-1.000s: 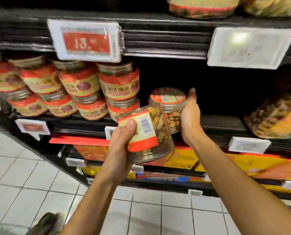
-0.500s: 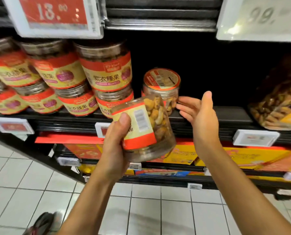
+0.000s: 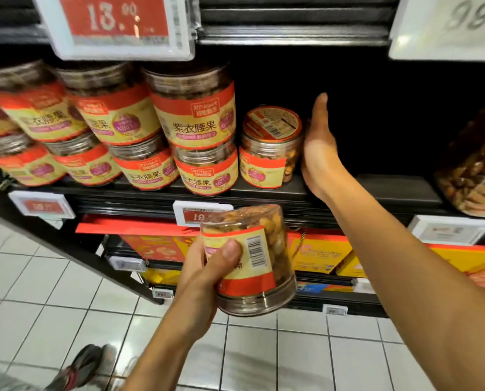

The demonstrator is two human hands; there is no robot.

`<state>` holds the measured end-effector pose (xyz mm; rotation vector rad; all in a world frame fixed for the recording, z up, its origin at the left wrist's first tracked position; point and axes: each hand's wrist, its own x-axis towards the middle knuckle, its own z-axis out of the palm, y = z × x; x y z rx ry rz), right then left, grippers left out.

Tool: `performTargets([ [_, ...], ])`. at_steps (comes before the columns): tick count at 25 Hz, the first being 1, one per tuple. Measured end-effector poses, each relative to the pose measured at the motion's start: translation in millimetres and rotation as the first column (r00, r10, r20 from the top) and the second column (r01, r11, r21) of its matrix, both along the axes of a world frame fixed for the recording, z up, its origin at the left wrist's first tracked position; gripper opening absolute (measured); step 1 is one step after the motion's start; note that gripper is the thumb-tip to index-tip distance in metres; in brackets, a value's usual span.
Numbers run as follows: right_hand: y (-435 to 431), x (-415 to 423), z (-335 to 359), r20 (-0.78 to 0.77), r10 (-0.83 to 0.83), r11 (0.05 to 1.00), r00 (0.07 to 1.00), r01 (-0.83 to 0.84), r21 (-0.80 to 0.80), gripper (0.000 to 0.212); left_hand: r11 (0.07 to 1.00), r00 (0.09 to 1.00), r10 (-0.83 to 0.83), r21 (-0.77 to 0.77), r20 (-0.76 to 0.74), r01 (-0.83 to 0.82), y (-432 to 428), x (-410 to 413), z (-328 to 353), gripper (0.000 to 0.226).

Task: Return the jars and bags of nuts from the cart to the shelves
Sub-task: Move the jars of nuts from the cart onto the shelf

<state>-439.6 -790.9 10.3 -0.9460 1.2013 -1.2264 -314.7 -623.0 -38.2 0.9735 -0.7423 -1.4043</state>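
My left hand [image 3: 204,275] grips a clear jar of nuts [image 3: 252,263] with a red and cream label, tilted, below the front edge of the black shelf [image 3: 376,190]. On that shelf a single matching jar [image 3: 266,153] stands upright to the right of stacked rows of the same jars [image 3: 193,122]. My right hand [image 3: 317,148] lies flat against this single jar's right side, thumb pointing up. Its fingers are hidden behind the jar.
Right of my right hand the shelf is dark and bare up to a large bag of nuts [image 3: 472,170]. Price tags [image 3: 117,24] hang from the shelf above. Yellow and red boxes [image 3: 320,252] fill the lower shelf. White tiles and a shoe [image 3: 80,368] lie below.
My left hand has lowered its jar below the shelf edge. My right hand has reached onto the shelf and come against the single jar's right side.
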Motion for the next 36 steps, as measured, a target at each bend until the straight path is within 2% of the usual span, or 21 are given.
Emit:
performTargets([
  [3,-4,7,-8,0.095,-0.019,0.999,0.995,0.022,-0.028,0.051,1.000,1.000,0.001,0.004,-0.004,-0.001,5,-1,-8,0.096],
  [5,-10,0,-8,0.193,0.069,0.997,0.979,-0.063,-0.034,0.051,0.999,1.000,0.030,0.009,-0.008,-0.030,5,2,-10,0.096],
  [7,-17,-7,-4,0.142,0.067,0.998,0.988,-0.064,-0.030,0.057,0.998,0.998,0.055,-0.002,-0.005,-0.055,2,6,-10,0.099],
  [9,-12,-11,-3,0.027,-0.108,0.994,0.994,0.109,-0.012,0.057,0.998,0.998,0.062,-0.007,0.004,-0.062,0,7,-11,0.098],
  [10,-3,-14,-7,0.018,-0.159,0.987,0.987,0.160,-0.026,0.054,0.998,0.998,0.065,-0.007,0.010,-0.065,0,8,-11,0.097],
  [13,26,-12,-20,0.057,-0.116,0.988,0.992,0.121,-0.095,0.031,0.998,0.997,0.067,-0.012,0.027,-0.066,-1,7,-10,0.096],
  [15,30,-1,-20,0.062,-0.099,0.988,0.993,0.106,-0.111,0.026,0.998,0.998,0.063,-0.031,0.032,-0.062,-2,7,-10,0.093],
  [18,15,11,-15,0.138,-0.118,0.987,0.983,0.131,-0.089,0.032,0.997,0.998,0.042,-0.068,0.039,-0.040,-3,9,-8,0.086],
  [20,6,10,-14,0.183,-0.024,0.993,0.983,0.045,-0.108,0.048,0.997,0.998,0.032,-0.076,0.045,-0.028,-2,11,-7,0.081],
  [23,-4,-1,-12,0.150,0.115,0.987,0.982,-0.096,-0.126,0.054,0.996,0.999,0.002,-0.091,0.048,0.002,-3,13,-3,0.066],
  [25,-4,-5,-10,0.092,0.044,0.994,0.995,-0.034,-0.107,0.051,0.998,0.999,0.013,-0.066,0.039,-0.011,-4,13,1,0.066],
  [28,27,-9,-9,-0.107,-0.240,0.964,0.965,0.224,-0.142,0.042,0.999,0.999,0.040,-0.021,0.014,-0.040,-6,9,9,0.074],
  [29,44,-12,-12,-0.146,-0.300,0.942,0.943,0.269,-0.199,0.035,1.000,0.999,0.026,-0.008,-0.021,-0.026,-7,7,12,0.066],
  [30,64,-15,-17,-0.178,-0.299,0.931,0.937,0.245,-0.272,0.030,1.000,0.999,0.011,0.003,-0.050,-0.011,-7,6,15,0.053],
  [31,86,-18,-18,-0.178,-0.240,0.933,0.954,0.176,-0.314,0.028,1.000,0.998,-0.003,0.022,-0.061,0.004,-6,4,21,0.044],
  [33,119,-22,-9,-0.101,0.031,0.980,0.994,-0.050,-0.195,0.036,0.998,0.998,-0.052,0.045,0.030,0.050,-4,5,30,0.056],
  [35,141,-19,5,-0.061,0.324,0.945,0.944,-0.326,-0.018,0.051,0.987,0.962,-0.158,0.048,0.223,0.151,-2,8,45,0.064],
  [36,149,-15,7,-0.049,0.385,0.923,0.922,-0.384,0.030,0.057,0.974,0.932,-0.226,0.069,0.282,0.215,-3,7,52,0.060],
])
